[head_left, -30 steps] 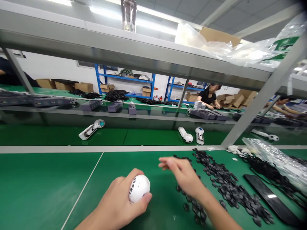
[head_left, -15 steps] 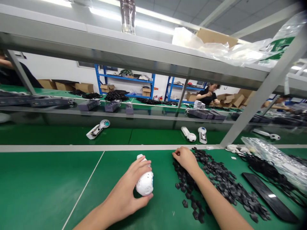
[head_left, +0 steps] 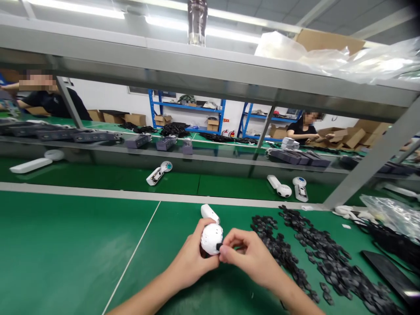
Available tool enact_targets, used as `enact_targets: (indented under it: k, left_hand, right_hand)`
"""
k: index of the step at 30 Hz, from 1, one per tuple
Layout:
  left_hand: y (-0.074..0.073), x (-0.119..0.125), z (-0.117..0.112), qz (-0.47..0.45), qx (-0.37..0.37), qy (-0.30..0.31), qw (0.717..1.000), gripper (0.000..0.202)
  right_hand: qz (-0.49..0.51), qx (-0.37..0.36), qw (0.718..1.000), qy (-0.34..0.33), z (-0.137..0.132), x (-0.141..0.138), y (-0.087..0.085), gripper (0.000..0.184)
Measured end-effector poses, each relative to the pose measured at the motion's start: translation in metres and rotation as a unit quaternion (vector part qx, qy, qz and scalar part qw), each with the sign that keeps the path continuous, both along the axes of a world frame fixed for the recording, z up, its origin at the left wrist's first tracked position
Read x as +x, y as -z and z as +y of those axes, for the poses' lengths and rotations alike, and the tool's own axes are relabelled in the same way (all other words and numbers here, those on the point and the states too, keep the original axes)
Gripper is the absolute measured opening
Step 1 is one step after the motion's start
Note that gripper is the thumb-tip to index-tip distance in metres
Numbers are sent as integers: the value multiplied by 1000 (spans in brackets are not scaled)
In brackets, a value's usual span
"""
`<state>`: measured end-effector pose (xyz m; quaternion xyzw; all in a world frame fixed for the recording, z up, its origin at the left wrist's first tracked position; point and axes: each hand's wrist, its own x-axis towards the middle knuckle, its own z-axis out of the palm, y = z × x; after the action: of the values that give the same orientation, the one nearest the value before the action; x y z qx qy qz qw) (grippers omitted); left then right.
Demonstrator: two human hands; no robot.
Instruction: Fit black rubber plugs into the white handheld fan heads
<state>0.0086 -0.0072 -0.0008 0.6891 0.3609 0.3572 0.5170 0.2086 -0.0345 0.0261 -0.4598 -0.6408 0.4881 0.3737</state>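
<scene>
The left hand [head_left: 190, 258] is cupping a white ball-headed device [head_left: 211, 238] from underneath, its fingers closed around the round head. The right hand [head_left: 249, 258] is pinching the near side of that same head between thumb and fingers, so both hands are gripping it and it is being held up over the green bench mat [head_left: 65, 236]. A stubby white handle [head_left: 209, 213] is pointing away from the person, toward the far edge of the mat. A small black piece [head_left: 218, 247] seems to be sitting right at the right fingertips, though the fingers are hiding most of it.

Just beside the right hand, a loose spread of black rubber parts [head_left: 282, 245] is lying across the mat (there are a great many of them). Farther right, a black flat panel [head_left: 390, 275] and a clear plastic bag [head_left: 390, 214] are lying near the edge of the view.

Beyond a metal shelf rail [head_left: 131, 57], more white devices [head_left: 282, 188] are lying on a lower green surface. Two co-workers [head_left: 303, 129] are sitting at the far benches, with blue shelving [head_left: 187, 105] and cardboard boxes [head_left: 354, 138] behind them.
</scene>
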Motion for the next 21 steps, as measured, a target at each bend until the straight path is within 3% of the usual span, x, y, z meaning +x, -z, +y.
enact_targets:
  k: [8,17,21]
  left_hand:
    - [11,0,-2,40,30,-28,998,65]
    - [8,-7,3,128,53,-17,990,62]
    - [3,-7,8,112,50,1,992,62]
  right_hand:
    - [-95,65,992,54,-4,-7,5,19]
    - [-200,108,972,65,3,-5,21,29]
    - [-197,123,972,44,4,-7,21,27]
